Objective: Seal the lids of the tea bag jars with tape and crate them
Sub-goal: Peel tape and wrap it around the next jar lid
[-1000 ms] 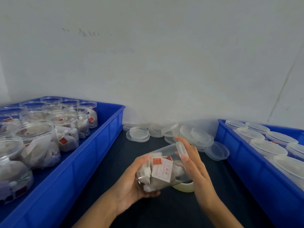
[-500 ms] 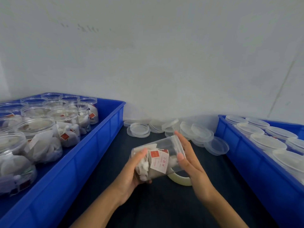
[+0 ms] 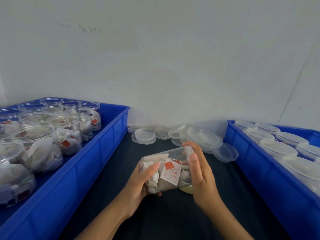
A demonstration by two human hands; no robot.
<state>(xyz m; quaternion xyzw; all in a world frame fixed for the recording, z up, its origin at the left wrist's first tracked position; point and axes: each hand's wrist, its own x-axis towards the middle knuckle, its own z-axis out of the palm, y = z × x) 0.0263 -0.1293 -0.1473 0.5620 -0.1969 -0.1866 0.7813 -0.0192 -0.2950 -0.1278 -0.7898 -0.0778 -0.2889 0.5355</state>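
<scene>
Between the two blue crates, over the dark counter (image 3: 107, 196), a clear jar (image 3: 166, 168) of tea bags lies tipped on its side in both hands. Its base end sits in the left hand (image 3: 140, 184), whose thumb and fingers curl round the wall. Its lidded end points up and away, where the right hand (image 3: 199, 175) lies along it with the fingers (image 3: 193, 156) curled over the lid (image 3: 187, 150) rim. Just under the jar, a pale roll of tape (image 3: 187, 190) rests on the counter, mostly hidden. Beyond the jar, a heap of loose clear lids (image 3: 199, 137) lies against the wall. Left of the jar, one crate (image 3: 90, 158) holds open-topped jars of tea bags (image 3: 69, 130). Right of the jar, the other crate (image 3: 259, 163) holds jars with lids on (image 3: 277, 146).
</scene>
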